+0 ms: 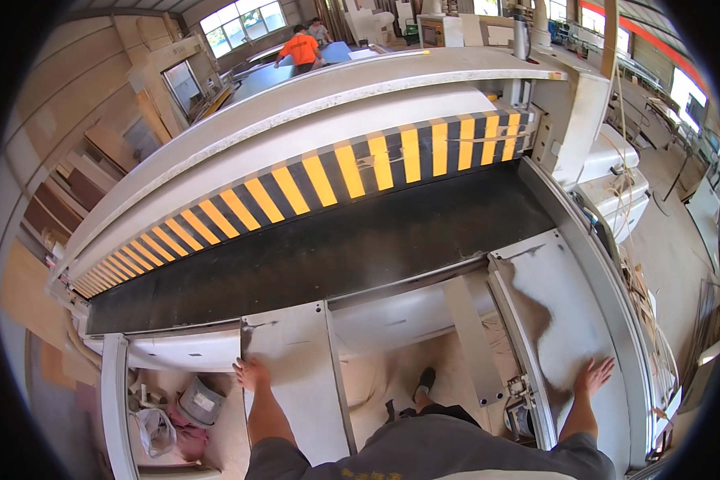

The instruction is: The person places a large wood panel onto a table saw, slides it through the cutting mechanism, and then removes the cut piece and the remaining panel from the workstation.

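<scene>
My left hand [252, 373] rests near the left edge of a pale metal support plate [300, 352], fingers apart and nothing held. My right hand [594, 373] lies with spread fingers on the wide pale right table section [548, 296], marked by dark worn patches, near the side rail [576, 224]. Beyond both hands runs a long black bed [360, 248] of a large machine, under a beam with yellow and black stripes [312, 184]. My shirt and a foot show between the supports at the bottom.
Below the left opening are a grey bucket [202, 400] and bags [156, 432]. Boards [60, 204] lean at the left. A person in orange [300, 50] and another person [318, 32] are beyond the machine. At the right are white housings [608, 200] and scrap strips.
</scene>
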Demonstrator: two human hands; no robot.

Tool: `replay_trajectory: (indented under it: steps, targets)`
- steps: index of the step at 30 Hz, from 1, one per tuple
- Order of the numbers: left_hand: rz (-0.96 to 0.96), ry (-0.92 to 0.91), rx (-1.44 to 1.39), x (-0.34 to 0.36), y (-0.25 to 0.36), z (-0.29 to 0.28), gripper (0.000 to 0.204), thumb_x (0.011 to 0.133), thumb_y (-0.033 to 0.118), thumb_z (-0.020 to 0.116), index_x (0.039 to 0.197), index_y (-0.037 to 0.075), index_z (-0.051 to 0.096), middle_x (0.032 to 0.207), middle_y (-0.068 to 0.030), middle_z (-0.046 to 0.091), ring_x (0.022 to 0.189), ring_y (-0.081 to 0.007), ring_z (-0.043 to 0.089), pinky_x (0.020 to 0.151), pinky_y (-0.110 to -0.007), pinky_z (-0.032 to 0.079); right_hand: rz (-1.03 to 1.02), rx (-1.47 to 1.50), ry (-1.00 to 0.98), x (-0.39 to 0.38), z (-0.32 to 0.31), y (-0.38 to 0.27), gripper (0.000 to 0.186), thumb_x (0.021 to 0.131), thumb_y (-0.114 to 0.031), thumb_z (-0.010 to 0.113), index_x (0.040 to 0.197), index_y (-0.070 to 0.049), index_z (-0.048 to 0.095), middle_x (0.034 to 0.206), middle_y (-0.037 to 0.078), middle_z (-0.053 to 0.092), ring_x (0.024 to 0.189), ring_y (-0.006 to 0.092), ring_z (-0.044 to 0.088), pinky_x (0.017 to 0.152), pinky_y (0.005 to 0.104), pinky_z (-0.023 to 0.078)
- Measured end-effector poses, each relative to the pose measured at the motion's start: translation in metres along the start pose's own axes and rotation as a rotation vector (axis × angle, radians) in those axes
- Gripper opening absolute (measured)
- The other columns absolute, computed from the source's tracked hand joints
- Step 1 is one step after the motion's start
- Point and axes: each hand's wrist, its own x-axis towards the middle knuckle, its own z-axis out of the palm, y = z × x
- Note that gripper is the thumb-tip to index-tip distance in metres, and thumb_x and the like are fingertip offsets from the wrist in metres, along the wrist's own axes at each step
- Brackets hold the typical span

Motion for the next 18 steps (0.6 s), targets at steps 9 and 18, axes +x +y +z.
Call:
replay_trajectory:
  steps: [9,18]
  targets:
    - [-0.502,-0.002,0.087,0.034,0.014,0.003,0.061,0.103,0.057,0.034,0.134,0.014,0.064,0.137,-0.0076,0.063,0.126,-0.0285,0.057,0.099,-0.054,0.042,0.178,-0.238,-0.086,0.009,-0.044,-0.094,0.072,0.109,-0.05,0.035,0.164,-0.006,0.021,0.173,0.008,0.015,0.16,0.0251,0.012,0.127,0.0499,0.017]
    - [-0.503,0.034,0.166,0.025,0.033,-0.013,0.054,0.102,0.05,0.038,0.114,0.011,0.073,0.119,-0.0097,0.072,0.115,-0.0302,0.063,0.095,-0.051,0.045,0.279,-0.065,-0.164,0.008,-0.022,-0.282,0.079,0.104,-0.065,0.033,0.166,-0.018,0.02,0.173,0.005,0.016,0.159,0.0253,0.016,0.122,0.0608,0.019]
